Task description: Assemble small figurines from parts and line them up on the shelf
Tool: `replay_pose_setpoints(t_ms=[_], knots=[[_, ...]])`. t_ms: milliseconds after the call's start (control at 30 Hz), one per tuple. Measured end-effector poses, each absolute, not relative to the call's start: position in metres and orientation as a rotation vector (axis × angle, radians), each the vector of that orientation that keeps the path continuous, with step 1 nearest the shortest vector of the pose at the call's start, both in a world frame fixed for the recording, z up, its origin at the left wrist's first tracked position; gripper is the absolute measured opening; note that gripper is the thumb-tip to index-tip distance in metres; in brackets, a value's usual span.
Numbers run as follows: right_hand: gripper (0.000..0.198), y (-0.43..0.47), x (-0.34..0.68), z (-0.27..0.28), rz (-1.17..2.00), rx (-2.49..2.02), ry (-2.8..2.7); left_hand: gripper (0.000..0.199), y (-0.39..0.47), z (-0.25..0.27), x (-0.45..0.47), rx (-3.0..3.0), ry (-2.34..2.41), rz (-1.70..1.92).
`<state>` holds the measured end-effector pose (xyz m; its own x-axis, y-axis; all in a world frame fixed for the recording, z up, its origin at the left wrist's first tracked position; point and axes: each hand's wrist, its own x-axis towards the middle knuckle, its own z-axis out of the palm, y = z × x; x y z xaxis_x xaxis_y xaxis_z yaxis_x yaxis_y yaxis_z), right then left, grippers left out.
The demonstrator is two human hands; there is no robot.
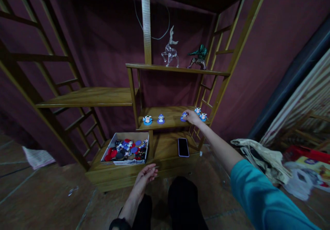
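Note:
My right hand [192,117] reaches to the small middle shelf, its fingers closed around a purple figurine [184,116] on a round base. Just right of that hand stand two blue-based figurines, one farther back [197,110] and one nearer the front [203,116]. Along the shelf to the left are another purple figurine [161,119] and a blue-based figurine [147,120]. My left hand [146,175] hovers low in front of the cabinet, fingers curled with the tips together; a tiny thing at the tips is too small to name.
An open cardboard box [114,141] of mixed figurines sits on the bottom shelf, with a phone [183,147] to its right. Above, a clear deer figure [170,53] and a green figure [199,57] share a shelf [154,66]. Cloth [263,157] and bags [299,183] lie at right.

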<state>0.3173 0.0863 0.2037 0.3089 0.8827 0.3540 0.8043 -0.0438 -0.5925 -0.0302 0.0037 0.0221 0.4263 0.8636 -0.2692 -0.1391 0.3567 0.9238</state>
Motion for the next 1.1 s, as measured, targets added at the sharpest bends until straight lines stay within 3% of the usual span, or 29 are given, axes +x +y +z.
replay_pose_setpoints(t_ms=[500, 1100], knots=[[0.03, 0.065, 0.353, 0.247, -0.042, -2.371, -1.822, 0.049, 0.0, 0.031, -0.024, 1.015, 0.92, 0.754], [0.032, 0.065, 0.351, 0.254, 0.062, -2.428, -1.793, 0.052, 0.003, 0.024, -0.02, 1.003, 0.984, 0.787]])
